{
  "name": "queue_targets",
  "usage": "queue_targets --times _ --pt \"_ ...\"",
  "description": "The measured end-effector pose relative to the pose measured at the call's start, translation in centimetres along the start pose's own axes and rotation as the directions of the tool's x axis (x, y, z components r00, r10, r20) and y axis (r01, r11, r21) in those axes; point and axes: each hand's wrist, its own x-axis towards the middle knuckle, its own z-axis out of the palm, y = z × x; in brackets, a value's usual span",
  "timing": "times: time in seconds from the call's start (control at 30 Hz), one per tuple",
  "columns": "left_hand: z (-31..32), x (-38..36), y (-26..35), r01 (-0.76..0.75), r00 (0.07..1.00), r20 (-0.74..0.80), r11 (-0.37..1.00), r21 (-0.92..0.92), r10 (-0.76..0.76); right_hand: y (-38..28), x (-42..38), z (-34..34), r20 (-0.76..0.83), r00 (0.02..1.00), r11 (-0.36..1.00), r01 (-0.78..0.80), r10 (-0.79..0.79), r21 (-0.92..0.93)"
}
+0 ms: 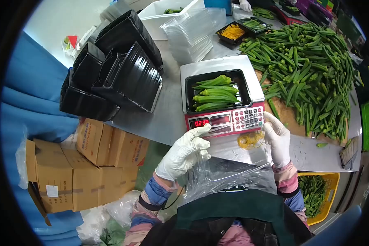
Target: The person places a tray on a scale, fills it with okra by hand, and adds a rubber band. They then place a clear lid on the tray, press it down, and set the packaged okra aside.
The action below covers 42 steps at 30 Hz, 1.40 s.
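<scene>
A black tray point(187, 91) of green okra point(217, 93) rests on the metal plate of a red-edged scale point(249, 69), whose red digits read about 0.230. Both hands wear white gloves. My left hand point(185, 151), left of the scale's front edge, pinches clear plastic film point(233, 174). The film stretches across below the keypad to my right hand point(277, 137), which pinches its other side near the scale's right corner. Yellow rubber bands point(250, 140) lie on the table between the hands, in front of the scale.
Stacked black trays point(129, 78) stand at the left, clear lids point(192, 35) behind the scale. A large okra heap point(307, 74) covers the right side. Cardboard boxes point(86, 172) are lower left; a yellow crate point(332, 192) is lower right. Another person's gloved hand point(245, 5) shows at the top.
</scene>
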Motion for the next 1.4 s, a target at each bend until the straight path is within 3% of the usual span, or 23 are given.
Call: queue_targets --times 0.07,0.13,0.3,0.37,0.47,0.53,0.63,0.67,0.9,0.93,1.03,1.07,1.2,1.3,1.33,1.4 --pt "-1.0 -0.5 -0.8 -0.036 0.999 -0.021 0.999 -0.009 0.036 0.7 -0.2 0.5 -0.011 1.0 1.0 0.016 -0.016 0.007" --pt "-1.9 -0.6 -1.7 -0.181 0.973 -0.135 0.981 0.076 0.19 1.6 -0.4 1.0 0.017 0.999 0.999 0.038 -0.038 -0.024" --pt "-2.3 -0.2 -2.2 -0.408 0.792 -0.304 0.829 0.382 0.53 2.7 -1.4 3.1 0.056 0.995 0.992 0.086 -0.081 -0.094" --pt "-2.5 0.3 -1.2 -0.485 0.763 -0.232 0.771 0.412 0.604 1.7 -1.2 3.7 0.054 0.995 0.971 0.088 -0.078 -0.223" --pt "0.4 1.1 2.4 -0.504 0.701 -0.183 0.661 0.555 0.689 0.3 0.8 4.9 0.047 0.94 0.906 0.339 -0.339 -0.255" --pt "0.7 2.4 4.0 -0.484 0.691 -0.158 0.614 0.623 0.705 -1.7 2.0 6.0 0.002 0.938 0.922 0.34 -0.346 -0.186" --pt "0.8 4.7 5.4 -0.536 0.604 -0.002 0.408 0.739 0.797 -2.7 4.0 5.8 -0.037 0.948 0.936 0.306 -0.316 -0.172" --pt "1.0 5.1 6.2 -0.518 0.71 -0.061 0.579 0.63 0.702 -3.1 4.9 5.5 -0.039 0.946 0.939 0.315 -0.323 -0.135" --pt "2.5 4.9 7.0 -0.572 0.815 0.077 0.778 0.259 0.574 -3.8 4.8 3.7 -0.067 0.948 0.946 0.302 -0.31 -0.115" --pt "2.4 5.0 7.1 -0.543 0.84 0.107 0.814 0.208 0.532 -3.6 4.9 3.4 -0.075 0.952 0.951 0.286 -0.296 -0.117" --pt "2.5 6.0 6.6 -0.474 0.878 0.003 0.866 0.16 0.479 -3.3 5.2 3.4 -0.125 0.957 0.963 0.248 -0.26 -0.105" --pt "1.5 6.2 6.5 -0.477 0.879 0.081 0.87 0.123 0.47 -3.1 5.3 3.1 -0.13 0.959 0.963 0.237 -0.253 -0.129" --pt "1.7 5.7 6.9 -0.471 0.881 0.129 0.864 0.175 0.455 -2.0 5.9 2.9 -0.129 0.969 0.975 0.199 -0.211 -0.101" --pt "1.8 5.9 7.3 -0.498 0.849 0.035 0.778 0.384 0.527 -1.6 6.9 3.7 -0.156 0.964 0.975 0.207 -0.217 -0.076" --pt "1.2 6.1 7.4 -0.514 0.844 0.086 0.755 0.407 0.529 -1.8 7.5 4.0 -0.142 0.958 0.965 0.236 -0.251 -0.112" --pt "0.8 8.5 7.5 -0.587 0.737 0.118 0.543 0.601 0.666 -1.9 9.1 5.0 -0.15 0.947 0.958 0.274 -0.283 -0.081"
